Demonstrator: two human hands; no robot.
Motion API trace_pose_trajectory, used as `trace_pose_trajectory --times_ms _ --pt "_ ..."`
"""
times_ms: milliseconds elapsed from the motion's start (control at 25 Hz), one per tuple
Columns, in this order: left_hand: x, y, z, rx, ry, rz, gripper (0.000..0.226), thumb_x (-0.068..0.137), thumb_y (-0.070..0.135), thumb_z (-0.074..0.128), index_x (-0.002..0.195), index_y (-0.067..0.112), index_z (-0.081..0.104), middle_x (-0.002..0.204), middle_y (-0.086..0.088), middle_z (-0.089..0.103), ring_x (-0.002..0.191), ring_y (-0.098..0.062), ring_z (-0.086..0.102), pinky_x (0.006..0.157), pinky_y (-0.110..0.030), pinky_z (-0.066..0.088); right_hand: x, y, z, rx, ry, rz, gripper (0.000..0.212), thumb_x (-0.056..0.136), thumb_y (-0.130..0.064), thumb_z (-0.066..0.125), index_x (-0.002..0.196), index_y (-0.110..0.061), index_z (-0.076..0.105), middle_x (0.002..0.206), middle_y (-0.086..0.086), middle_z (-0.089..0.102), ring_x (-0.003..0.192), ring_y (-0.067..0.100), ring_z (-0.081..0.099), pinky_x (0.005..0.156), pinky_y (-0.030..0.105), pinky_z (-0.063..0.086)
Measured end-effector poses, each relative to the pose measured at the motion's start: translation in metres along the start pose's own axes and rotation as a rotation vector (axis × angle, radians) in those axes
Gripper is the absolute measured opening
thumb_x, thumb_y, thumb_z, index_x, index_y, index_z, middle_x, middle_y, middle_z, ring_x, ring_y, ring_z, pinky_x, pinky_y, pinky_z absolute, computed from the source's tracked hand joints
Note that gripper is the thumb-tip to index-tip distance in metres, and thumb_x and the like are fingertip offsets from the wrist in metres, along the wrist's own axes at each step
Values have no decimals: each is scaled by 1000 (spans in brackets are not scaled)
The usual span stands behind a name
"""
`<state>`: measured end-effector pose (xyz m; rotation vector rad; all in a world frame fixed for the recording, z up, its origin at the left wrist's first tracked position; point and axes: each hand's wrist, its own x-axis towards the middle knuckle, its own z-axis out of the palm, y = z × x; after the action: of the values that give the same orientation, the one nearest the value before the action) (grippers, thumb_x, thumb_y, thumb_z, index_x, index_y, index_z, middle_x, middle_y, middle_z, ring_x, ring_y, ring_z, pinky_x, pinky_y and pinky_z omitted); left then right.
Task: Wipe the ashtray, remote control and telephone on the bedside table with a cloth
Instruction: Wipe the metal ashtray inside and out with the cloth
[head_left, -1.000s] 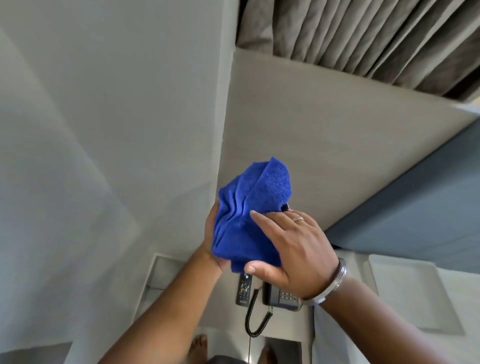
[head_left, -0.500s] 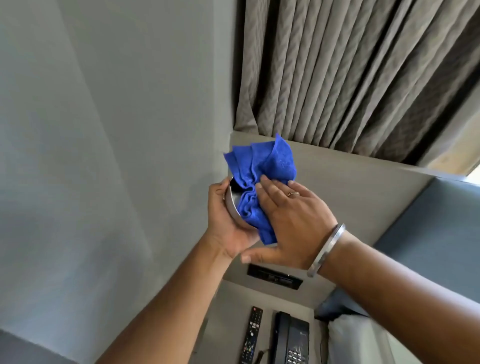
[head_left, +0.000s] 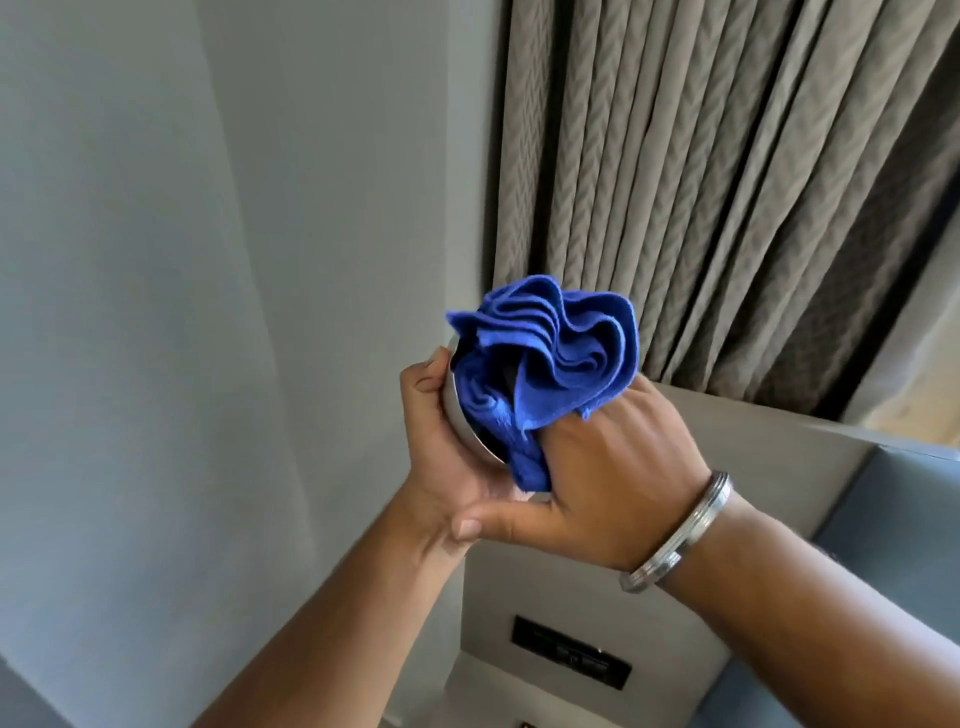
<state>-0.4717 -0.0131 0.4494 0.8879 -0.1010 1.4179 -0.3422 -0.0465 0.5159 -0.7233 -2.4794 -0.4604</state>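
My left hand (head_left: 441, 447) grips a round silver ashtray (head_left: 460, 415), held up in the air and tipped so its mouth faces right. A bunched blue cloth (head_left: 550, 358) is stuffed into the ashtray. My right hand (head_left: 608, 467) holds the cloth with its fingers curled into it, and its thumb lies under the ashtray against my left palm. A metal bangle sits on my right wrist. The remote control and the telephone are out of view.
A plain grey wall (head_left: 208, 312) fills the left. Pleated grey-brown curtains (head_left: 727, 182) hang at the upper right above a beige headboard panel (head_left: 753, 467). A black switch plate (head_left: 571, 657) is set in the panel below my hands.
The view has tilted upward, so the remote and telephone have dropped out of sight. My right hand has turned and pushed the cloth deeper into the ashtray, its fingers now buried in the cloth.
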Motion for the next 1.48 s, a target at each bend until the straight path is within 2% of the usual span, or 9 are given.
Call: trace_pose_trajectory --times_ms 280,400,640,840,960,1080,1200,1360,1480 --pt "-3 12 16 173 163 115 66 92 55 25 105 12 74 103 -8 76 102 -22 70 87 -32 57 -11 -7 -22 165 -15 -20 32 90 -51 43 84 -23 56 73 -7 56 64 10 45 58 25 37" --pt "0 14 21 118 59 76 75 97 47 5 112 7 67 107 -8 74 104 -21 68 88 -30 55 2 -9 -20 507 -128 15 36 96 -45 34 85 -16 51 79 -4 55 71 14 48 65 32 42" --pt "-10 21 13 154 162 17 58 85 54 44 120 14 69 117 -7 73 113 -22 66 97 -31 52 5 -12 -19 -58 -123 46 54 92 -59 25 110 -23 61 105 3 67 98 25 59 84 35 45" --pt "-19 22 14 142 186 30 64 84 57 43 116 8 68 113 -15 71 108 -28 67 94 -37 53 -9 -19 -24 197 -97 -4 24 95 -51 28 97 -35 46 79 -15 47 68 9 38 62 24 35" --pt "-13 17 23 170 222 64 48 85 50 46 106 9 62 98 -10 67 93 -23 65 88 -39 51 0 -23 -20 365 -201 -18 48 91 -63 15 84 -23 41 79 -10 48 69 11 41 65 29 41" --pt "-12 13 25 12 104 20 57 95 39 22 120 -2 54 111 -21 67 107 -32 63 98 -46 47 15 -20 -23 119 -157 -32 55 81 -77 15 85 -26 37 79 -8 48 70 12 38 71 25 35" --pt "-17 17 15 78 241 -82 59 96 50 26 119 5 57 114 -19 64 110 -33 60 107 -46 41 14 -15 -25 79 -214 -40 62 77 -81 29 102 -27 48 94 -10 54 82 11 43 85 25 40" --pt "-29 22 -2 -35 271 -91 59 97 48 32 113 -1 60 96 -22 74 92 -35 72 81 -43 60 -11 -19 -22 82 -260 -59 61 84 -75 30 110 -24 52 102 -6 63 93 20 54 86 31 46" --pt "-30 24 -11 -32 223 -102 65 95 57 27 120 5 57 113 -22 63 102 -37 61 84 -48 53 -14 -15 -33 176 36 82 43 91 -59 40 90 -25 66 85 -7 67 77 20 64 69 39 50"
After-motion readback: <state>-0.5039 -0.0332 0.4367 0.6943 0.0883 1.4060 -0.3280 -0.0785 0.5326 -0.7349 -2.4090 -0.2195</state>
